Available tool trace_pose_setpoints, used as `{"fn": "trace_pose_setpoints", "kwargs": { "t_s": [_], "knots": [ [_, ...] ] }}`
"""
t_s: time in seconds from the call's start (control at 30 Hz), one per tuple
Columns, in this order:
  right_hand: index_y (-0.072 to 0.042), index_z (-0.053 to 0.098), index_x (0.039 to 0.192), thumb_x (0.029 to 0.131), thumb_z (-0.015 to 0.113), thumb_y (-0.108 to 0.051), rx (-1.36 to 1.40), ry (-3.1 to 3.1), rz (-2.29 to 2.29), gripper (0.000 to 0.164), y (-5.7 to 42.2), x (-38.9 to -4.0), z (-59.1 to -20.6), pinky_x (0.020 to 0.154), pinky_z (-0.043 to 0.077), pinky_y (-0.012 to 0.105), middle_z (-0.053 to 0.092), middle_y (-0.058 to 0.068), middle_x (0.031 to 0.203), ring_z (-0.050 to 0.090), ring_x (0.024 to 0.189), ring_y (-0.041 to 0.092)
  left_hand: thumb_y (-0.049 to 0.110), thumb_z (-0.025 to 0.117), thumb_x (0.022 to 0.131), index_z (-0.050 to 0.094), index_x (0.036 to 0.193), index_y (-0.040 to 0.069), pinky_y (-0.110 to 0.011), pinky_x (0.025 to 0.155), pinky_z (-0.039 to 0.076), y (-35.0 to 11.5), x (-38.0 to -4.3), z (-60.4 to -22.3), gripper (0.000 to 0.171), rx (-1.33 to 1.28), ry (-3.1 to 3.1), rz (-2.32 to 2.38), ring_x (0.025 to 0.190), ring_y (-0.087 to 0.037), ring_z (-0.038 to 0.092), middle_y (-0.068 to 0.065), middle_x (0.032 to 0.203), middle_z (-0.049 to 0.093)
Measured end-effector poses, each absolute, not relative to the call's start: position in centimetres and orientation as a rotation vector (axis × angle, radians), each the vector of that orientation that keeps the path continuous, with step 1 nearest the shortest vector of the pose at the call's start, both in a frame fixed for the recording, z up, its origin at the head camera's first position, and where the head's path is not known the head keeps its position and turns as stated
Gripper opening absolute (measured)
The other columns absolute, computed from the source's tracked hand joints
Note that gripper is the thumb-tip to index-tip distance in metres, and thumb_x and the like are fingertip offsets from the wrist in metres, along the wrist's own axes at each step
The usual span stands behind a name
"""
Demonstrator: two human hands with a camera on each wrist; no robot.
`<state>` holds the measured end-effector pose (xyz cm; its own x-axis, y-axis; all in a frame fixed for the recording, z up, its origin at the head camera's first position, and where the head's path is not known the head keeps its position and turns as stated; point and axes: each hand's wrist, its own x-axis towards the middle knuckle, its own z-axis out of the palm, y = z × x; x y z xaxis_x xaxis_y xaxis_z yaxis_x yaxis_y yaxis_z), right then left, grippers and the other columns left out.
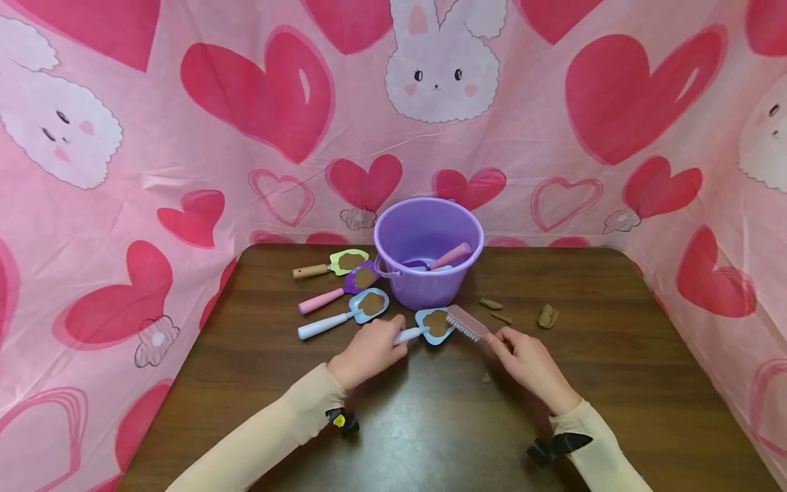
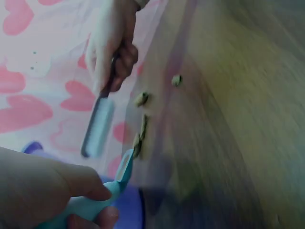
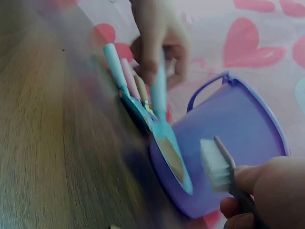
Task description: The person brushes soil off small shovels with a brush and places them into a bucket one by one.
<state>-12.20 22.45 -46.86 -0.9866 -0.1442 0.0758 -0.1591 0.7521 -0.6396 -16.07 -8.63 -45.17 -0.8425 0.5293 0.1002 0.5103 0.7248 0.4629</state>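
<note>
Our left hand (image 1: 371, 347) grips a light-blue trowel (image 1: 422, 331), its long axis pointing toward our right hand (image 1: 530, 362), which pinches a brush (image 1: 467, 321) just beside its free end.

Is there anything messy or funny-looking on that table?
Yes, loose brown lumps lie on the table to the right of the purple bucket, with a crumb nearer the front. They look like spilled bits, because similar brown stuff sits in the shovels.
</note>
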Motion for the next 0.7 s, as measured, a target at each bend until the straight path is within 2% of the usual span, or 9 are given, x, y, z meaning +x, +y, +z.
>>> {"fn": "trace_pose_setpoints", "kwargs": {
  "t_s": [0.2,0.43,0.7],
  "knots": [
    [-0.014,0.064,0.085,0.102,0.067,-0.030,0.246,-2.899,1.000,0.024,21.4,-12.4,-46.8,0.054,0.036,0.028,0.047,-0.007,0.063,0.045,0.058,0.012,0.013,0.074,0.090,0.064,0.088,0.009,-0.030,0.054,0.047,-5.9,-16.2,-45.0,0.011,0.879,2.899,0.869,0.058,-0.014,0.054,0.002,0.068,0.056],
    [-0.016,0.060,0.081,0.102,0.067,-0.031,0.255,-2.851,0.979,0.026,21.0,-12.4,-46.8,0.053,0.034,0.028,0.044,-0.008,0.061,0.043,0.056,0.010,0.014,0.074,0.091,0.060,0.082,0.009,-0.033,0.053,0.046,-3.8,-16.3,-44.8,0.017,0.912,2.967,0.869,0.055,-0.015,0.050,0.003,0.065,0.050],
    [-0.017,0.054,0.077,0.104,0.064,-0.030,0.253,-2.899,0.996,0.032,21.0,-12.3,-46.9,0.052,0.032,0.028,0.040,-0.008,0.061,0.041,0.055,0.011,0.012,0.074,0.092,0.060,0.083,0.008,-0.038,0.055,0.050,-3.2,-15.9,-45.0,0.018,0.921,2.980,0.860,0.056,-0.020,0.055,0.000,0.066,0.052]
  ]
}}
